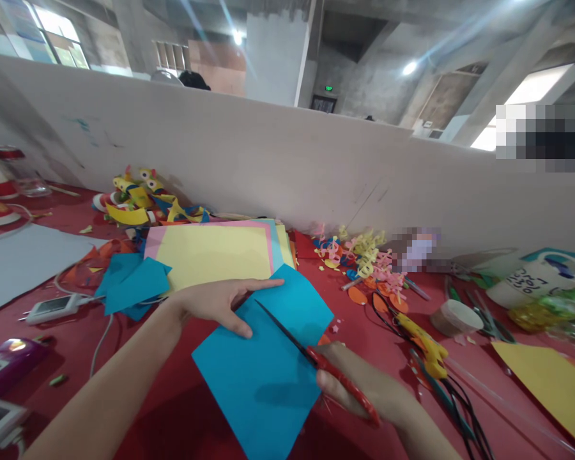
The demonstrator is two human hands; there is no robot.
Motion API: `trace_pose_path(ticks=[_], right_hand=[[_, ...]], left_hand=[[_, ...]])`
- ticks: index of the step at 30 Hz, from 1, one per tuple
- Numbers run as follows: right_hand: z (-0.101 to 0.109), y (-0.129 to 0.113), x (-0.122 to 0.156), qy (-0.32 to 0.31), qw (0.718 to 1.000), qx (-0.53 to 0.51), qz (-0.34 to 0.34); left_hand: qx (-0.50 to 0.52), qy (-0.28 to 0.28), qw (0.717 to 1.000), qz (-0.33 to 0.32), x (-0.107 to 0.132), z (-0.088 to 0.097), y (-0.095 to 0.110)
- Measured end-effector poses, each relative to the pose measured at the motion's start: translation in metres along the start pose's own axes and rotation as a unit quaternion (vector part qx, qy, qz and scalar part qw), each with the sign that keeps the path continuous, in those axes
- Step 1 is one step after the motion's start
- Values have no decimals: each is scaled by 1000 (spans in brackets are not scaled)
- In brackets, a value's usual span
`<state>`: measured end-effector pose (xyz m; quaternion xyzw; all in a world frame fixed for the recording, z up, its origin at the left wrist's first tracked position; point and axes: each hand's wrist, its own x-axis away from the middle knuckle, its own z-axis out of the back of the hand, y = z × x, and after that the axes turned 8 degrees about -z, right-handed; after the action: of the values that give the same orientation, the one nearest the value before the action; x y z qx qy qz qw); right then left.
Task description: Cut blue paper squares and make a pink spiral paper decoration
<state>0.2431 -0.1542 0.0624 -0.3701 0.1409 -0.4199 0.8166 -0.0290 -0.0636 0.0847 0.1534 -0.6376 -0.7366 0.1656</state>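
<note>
A sheet of blue paper is in front of me over the red table. My left hand holds its upper left side; thumb and index finger are spread on top, and the other fingers are hidden. My right hand grips scissors with red handles and dark blades. One blade lies across the top of the sheet, pointing up and left toward my left hand; the other blade cannot be made out. On the paper's right side, near the scissors' pivot, the edge is notched.
Yellow and pink sheets are stacked behind; blue pieces lie left. A yellow glue gun with cords, a tape roll and a white bucket stand right. Curled paper strips lie along the pale partition.
</note>
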Motion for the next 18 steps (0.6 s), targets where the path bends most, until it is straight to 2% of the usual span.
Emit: trace_pose_path(ticks=[9, 13, 18], right_hand=[[-9, 3, -4, 11, 1000, -18, -18], [-13, 7, -8, 3, 999, -32, -12], [-19, 10, -10, 29, 999, -36, -25]], left_hand=[[-67, 4, 998, 14, -4, -10, 5], [-54, -2, 999, 11, -4, -9, 6], [-39, -1, 999, -1, -4, -8, 5]])
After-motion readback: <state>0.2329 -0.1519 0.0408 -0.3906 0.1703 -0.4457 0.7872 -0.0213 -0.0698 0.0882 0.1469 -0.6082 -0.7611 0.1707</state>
